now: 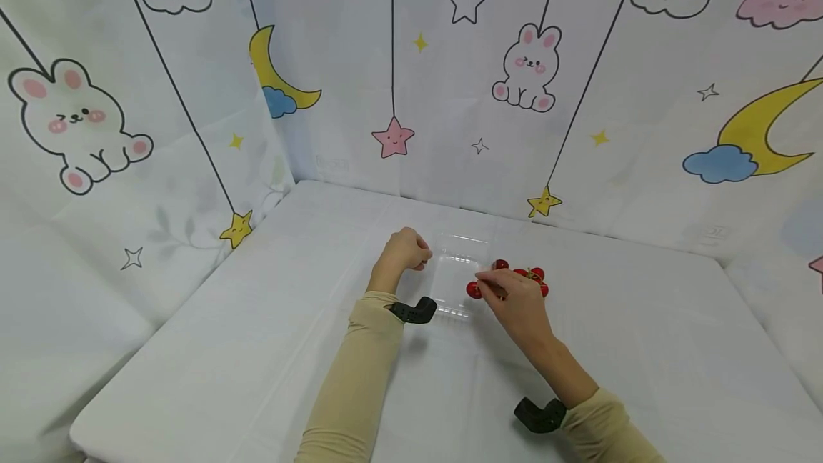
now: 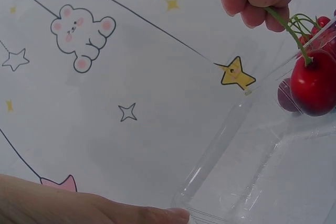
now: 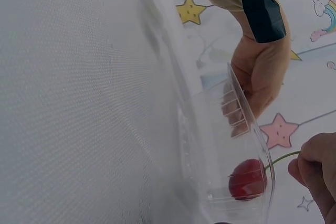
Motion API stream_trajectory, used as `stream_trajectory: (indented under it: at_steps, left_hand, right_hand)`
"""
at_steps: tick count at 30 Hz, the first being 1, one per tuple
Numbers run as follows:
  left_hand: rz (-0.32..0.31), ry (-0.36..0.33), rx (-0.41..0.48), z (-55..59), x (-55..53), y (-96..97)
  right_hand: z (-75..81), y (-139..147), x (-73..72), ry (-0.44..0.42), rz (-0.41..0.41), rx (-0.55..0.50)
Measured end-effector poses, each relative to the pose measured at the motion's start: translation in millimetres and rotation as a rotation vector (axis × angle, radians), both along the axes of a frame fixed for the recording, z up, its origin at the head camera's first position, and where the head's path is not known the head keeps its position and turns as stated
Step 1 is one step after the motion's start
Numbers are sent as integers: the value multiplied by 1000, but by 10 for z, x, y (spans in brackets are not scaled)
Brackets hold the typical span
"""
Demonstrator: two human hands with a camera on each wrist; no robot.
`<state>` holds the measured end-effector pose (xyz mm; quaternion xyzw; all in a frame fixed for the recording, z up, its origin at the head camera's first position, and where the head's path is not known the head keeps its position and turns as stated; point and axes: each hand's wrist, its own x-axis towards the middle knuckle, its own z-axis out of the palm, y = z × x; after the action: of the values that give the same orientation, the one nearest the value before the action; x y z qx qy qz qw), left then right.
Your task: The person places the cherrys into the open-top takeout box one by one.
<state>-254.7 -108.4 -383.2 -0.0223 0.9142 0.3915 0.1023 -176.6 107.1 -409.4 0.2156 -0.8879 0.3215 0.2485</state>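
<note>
A clear plastic box point(image 1: 453, 288) sits on the white-covered table. My left hand point(image 1: 401, 252) is at its left edge, and the left wrist view shows the thumb point(image 2: 165, 215) on a corner of the rim. My right hand point(image 1: 519, 306) pinches the thin green stem of a red cherry point(image 2: 314, 87) between thumb and fingertips. That cherry hangs at the right side of the box; in the right wrist view it point(image 3: 247, 182) appears behind the transparent wall. Several more cherries point(image 1: 536, 275) with green stems lie just right of the box, partly hidden by the right hand.
The white tabletop point(image 1: 270, 334) extends around the box on all sides. Behind it hangs a curtain point(image 1: 347, 56) printed with rabbits, stars and moons. A black wrist device point(image 1: 414, 311) sits on the left forearm and another point(image 1: 540, 416) on the right.
</note>
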Motion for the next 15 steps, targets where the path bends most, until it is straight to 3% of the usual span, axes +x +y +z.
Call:
stream_trajectory:
  at_steps: [15]
  left_hand:
    - [4, -1, 1, -9, -8, -6]
  right_hand:
    - [-39, -3, -12, 0, 9, 1]
